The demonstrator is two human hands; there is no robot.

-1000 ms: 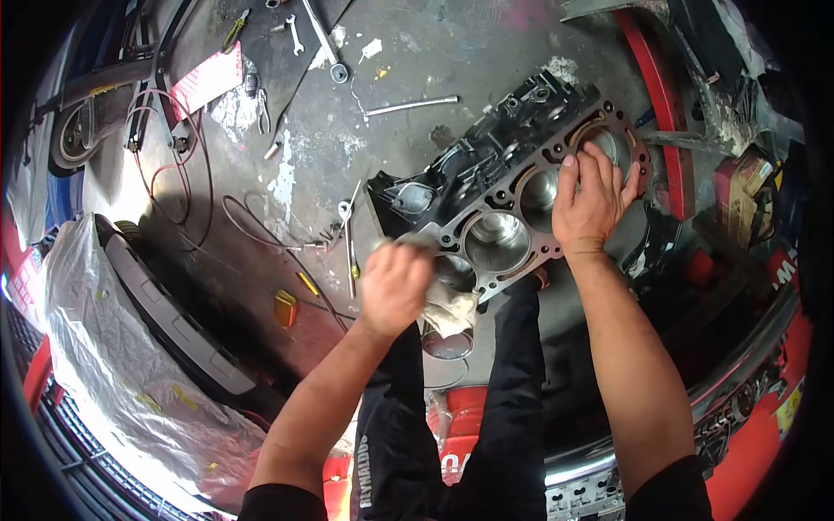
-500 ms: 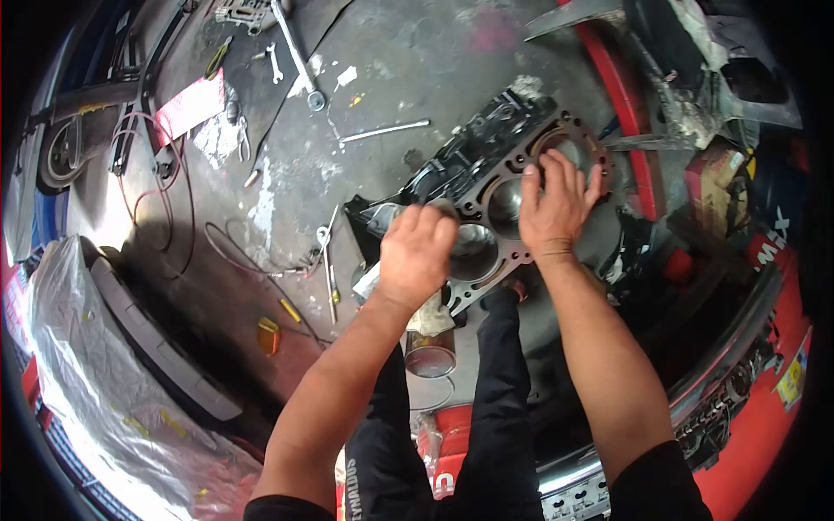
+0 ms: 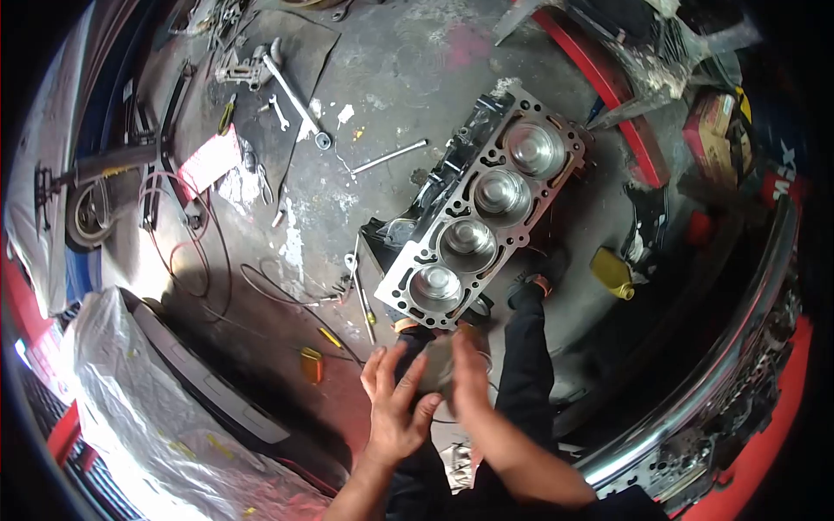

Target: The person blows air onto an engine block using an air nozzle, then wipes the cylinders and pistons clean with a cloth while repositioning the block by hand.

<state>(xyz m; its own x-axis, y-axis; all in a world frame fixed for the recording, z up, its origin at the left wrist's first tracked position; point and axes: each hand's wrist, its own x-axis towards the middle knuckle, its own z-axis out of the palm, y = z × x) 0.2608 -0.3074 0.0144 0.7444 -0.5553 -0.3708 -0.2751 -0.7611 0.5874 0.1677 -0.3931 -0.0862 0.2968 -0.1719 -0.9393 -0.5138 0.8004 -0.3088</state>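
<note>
My left hand [image 3: 395,404] is low in the middle of the view, fingers spread and stretched out. Close beside it on the right is my right hand [image 3: 469,386], its fingers smeared by motion. A grey-brown piece [image 3: 439,363], too blurred to name, shows between them; whether either hand grips it is unclear. Beyond the hands, an engine block [image 3: 473,213] lies on the floor with its bare metal deck upward. Several round cylinder bores with shiny piston tops show in it. Neither hand touches the block.
Left of the block are a ratchet [image 3: 352,260], a long bar [image 3: 391,156], a large wrench [image 3: 295,95] and a cable [image 3: 287,291]. A yellow bottle [image 3: 612,273] stands right. A plastic-covered car part [image 3: 148,391] and a chrome bumper [image 3: 669,425] flank my legs.
Both hands have come off the block and back toward my body, close together. The view has shifted, and the whole deck with its bores now shows.
</note>
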